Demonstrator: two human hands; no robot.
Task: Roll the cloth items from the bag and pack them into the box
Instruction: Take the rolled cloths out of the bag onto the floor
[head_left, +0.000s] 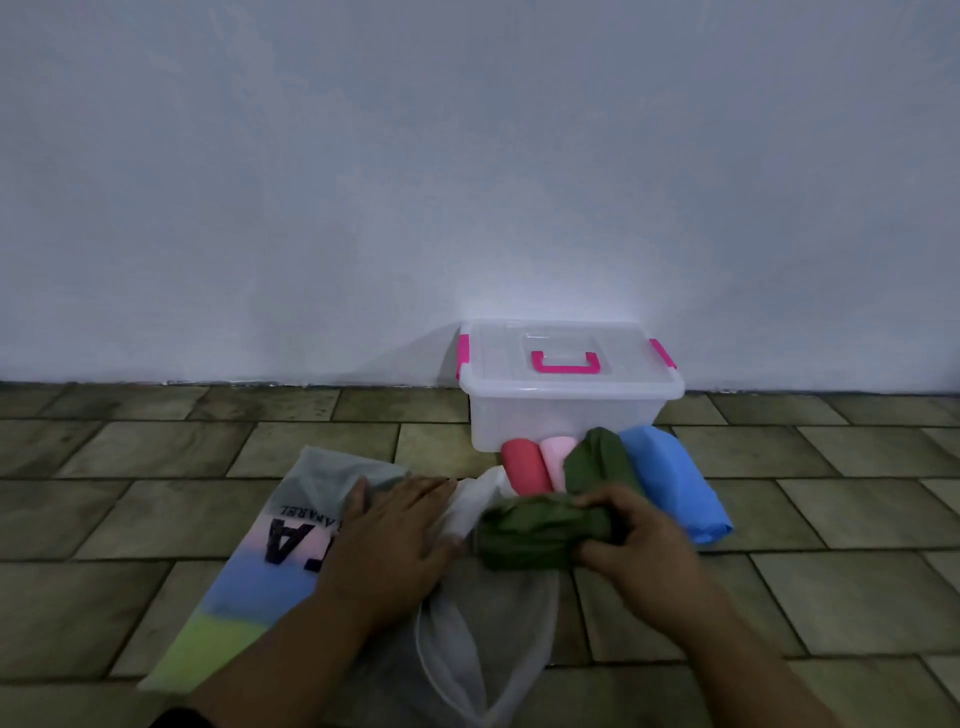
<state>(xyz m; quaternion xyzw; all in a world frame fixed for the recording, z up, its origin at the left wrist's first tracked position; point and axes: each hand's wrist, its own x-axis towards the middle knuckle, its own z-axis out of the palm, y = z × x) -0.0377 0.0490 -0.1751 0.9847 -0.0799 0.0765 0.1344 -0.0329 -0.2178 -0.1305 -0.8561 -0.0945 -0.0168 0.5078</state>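
Down on a tiled floor (156, 452), close to a pale wall (467, 156). Right hand (639, 540) gripping a green cloth roll (524, 538) at its right end, fingers (602, 501) curled over the top and thumb tucked beneath; roll laid crosswise on the floor, just in front of the other rolls. Left hand (389, 535) pressed flat, palm down, on a translucent bag (244, 582) printed with pastel bands of pink, blue and yellow-green and dark lettering; fingers straight and slightly spread, tips pointing toward the green cloth roll and near its left end. Beside those fingertips, a crumpled piece of white cloth (467, 506), touching the left end of the held roll. Nearer the body, between the forearms, a sheer whitish sheet (483, 634); part of the bag or something separate: cannot tell. Beyond the hands, set against the wall, a clear plastic box (561, 421) with pink latches and a pink handle, lid (519, 353) on. Lined up on the floor against the front of the box, outside it: a red roll (524, 465), a pale pink roll (557, 457) just beside it, a second green bundle (597, 460) wedged upright next to the pink one, and a blue roll (675, 483), the largest, farthest right. Joined to the held roll or separate from it, that second green bundle: cannot tell.
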